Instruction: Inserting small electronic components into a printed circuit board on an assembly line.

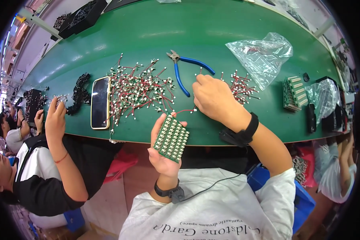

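Note:
My left hand [164, 163] holds a green circuit board panel [172, 138] tilted up, its face covered in rows of small pale parts. From the panel's top edge a short red wire [185, 111] with a white connector runs toward my right hand [213, 98]. That hand is closed over the table, at the left side of a small pile of red connector wires [242, 89]; its fingertips and whatever they hold are hidden. Diagonal cutters [179, 66] with blue handles lie open just beyond it. A larger pile of connector wires [138, 90] spreads to the left.
A phone [100, 103] lies left of the large pile. A clear plastic bag [262, 56] is at the far right, and stacked green boards [294, 94] stand nearer the right end. A co-worker's hand [56, 116] is at the table on the left. Black bins [82, 18] sit far left.

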### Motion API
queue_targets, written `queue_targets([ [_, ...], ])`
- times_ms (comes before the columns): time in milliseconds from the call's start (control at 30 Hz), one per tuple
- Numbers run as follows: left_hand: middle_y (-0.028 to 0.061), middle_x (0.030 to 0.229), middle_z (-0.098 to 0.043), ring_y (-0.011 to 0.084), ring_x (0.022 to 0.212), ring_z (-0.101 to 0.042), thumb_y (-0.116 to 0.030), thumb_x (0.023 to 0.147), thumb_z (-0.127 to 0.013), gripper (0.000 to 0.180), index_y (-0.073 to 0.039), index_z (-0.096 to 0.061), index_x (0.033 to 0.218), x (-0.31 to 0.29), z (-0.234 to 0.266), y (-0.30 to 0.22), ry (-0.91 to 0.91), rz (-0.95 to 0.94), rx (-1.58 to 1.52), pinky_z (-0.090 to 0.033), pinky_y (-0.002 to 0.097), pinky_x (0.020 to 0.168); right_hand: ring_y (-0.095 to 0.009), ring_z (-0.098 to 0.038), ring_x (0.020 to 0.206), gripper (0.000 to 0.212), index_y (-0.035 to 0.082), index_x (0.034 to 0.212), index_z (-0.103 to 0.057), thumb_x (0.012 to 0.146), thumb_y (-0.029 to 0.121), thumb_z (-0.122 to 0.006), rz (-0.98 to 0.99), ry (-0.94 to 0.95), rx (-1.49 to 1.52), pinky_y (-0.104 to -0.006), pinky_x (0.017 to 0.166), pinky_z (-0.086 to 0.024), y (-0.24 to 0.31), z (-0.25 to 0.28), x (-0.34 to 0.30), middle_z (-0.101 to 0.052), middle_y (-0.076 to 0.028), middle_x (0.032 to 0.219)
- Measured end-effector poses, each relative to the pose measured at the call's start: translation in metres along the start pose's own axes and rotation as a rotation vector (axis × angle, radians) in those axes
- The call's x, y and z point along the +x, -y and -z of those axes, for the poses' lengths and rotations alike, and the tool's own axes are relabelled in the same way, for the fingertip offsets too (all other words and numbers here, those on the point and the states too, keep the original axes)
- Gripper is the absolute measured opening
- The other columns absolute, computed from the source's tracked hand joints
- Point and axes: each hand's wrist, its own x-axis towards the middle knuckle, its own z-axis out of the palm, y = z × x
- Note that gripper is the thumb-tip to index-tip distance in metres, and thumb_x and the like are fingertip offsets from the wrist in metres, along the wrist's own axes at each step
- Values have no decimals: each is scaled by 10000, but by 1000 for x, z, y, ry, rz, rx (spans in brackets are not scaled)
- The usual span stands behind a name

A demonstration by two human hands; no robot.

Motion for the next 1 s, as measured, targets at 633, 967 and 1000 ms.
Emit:
queue_targets([
  [633,274,1368,-481,372,1105,-611,-638,937,-340,878,77,-312,1446,4,-13,5,-23,34,-81,-509,424,927,-114,-642,756,179,-37,1083,-630,911,4,-603,-476,-35,1279,-241,688,-528,-3,53,-29,-648,-56,863],
  [967,290,1402,-437,336,1264,-498,-676,919,-333,923,78,-294,1450,-2,-39,11,18,-30,86,-390,433,1076,-163,-658,636,79,-19,923,-665,845,-15,-680,-189,-244,809,-266,559,-514,50,53,-55,-663,-100,805],
  [1000,301,1382,-451,348,1286,-473,-657,928,-315,900,83,-311,1441,-4,-40,12,34,-67,97,-360,442,1103,-171,-649,625,71,-13,912,-663,844,-4,-686,-167,-280,765,-273,549,-508,52,50,-55,-655,-99,795],
])
